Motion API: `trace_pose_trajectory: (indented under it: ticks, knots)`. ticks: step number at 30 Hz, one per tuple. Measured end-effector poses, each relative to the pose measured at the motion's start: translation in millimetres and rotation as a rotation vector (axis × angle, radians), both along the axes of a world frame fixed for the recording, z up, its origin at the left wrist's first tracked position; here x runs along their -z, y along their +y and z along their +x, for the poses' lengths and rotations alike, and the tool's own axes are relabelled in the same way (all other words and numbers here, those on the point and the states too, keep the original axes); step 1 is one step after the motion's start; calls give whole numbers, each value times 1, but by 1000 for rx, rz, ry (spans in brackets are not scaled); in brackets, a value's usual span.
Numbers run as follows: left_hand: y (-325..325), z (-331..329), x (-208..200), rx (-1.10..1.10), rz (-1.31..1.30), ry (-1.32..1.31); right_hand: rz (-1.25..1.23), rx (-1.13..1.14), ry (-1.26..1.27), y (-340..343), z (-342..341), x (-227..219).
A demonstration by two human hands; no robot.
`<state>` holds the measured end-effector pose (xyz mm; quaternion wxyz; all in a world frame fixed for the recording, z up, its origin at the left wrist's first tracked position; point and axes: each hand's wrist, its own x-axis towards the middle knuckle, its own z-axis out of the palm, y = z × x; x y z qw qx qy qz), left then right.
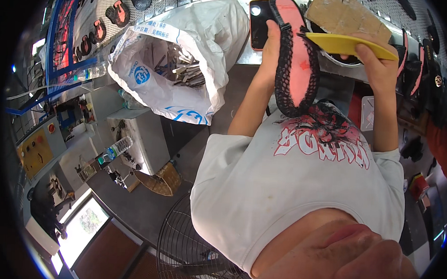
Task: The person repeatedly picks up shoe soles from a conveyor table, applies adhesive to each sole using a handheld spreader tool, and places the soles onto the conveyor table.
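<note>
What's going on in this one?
A person is working on a black woven shoe with a pink insole. The left hand holds it up by its side, while the right hand grips a yellow tool, its tip at the woven edge; actual contact is hard to tell. A phone lies near the left hand, and an open white sack stands farther left.

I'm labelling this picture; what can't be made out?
Head view:
Left hand, most fingers: behind the shoe.
Right hand, most fingers: behind the yellow tool.
Phone, right side: behind left hand and shoe.
Bag, bottom: covered by pieces inside.
Fan, lower part: cut off by the picture's lower edge.
</note>
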<state>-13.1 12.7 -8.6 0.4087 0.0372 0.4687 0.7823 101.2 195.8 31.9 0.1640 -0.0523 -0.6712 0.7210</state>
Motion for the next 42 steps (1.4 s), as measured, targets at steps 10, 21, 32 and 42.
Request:
trace_pose_trajectory:
  ticks: [10, 21, 32, 42]
  knots:
    - [8, -3, 10, -5, 3, 118, 704, -331, 250, -7, -11, -24]
    - [16, -14, 39, -83, 322, -390, 406, -366, 95, -13, 6, -14]
    - [4, 3, 20, 30, 88, -113, 371, -104, -54, 3, 8, -3]
    - [-39, -28, 50, -260, 160, -194, 549, -227, 240, -57, 21, -7]
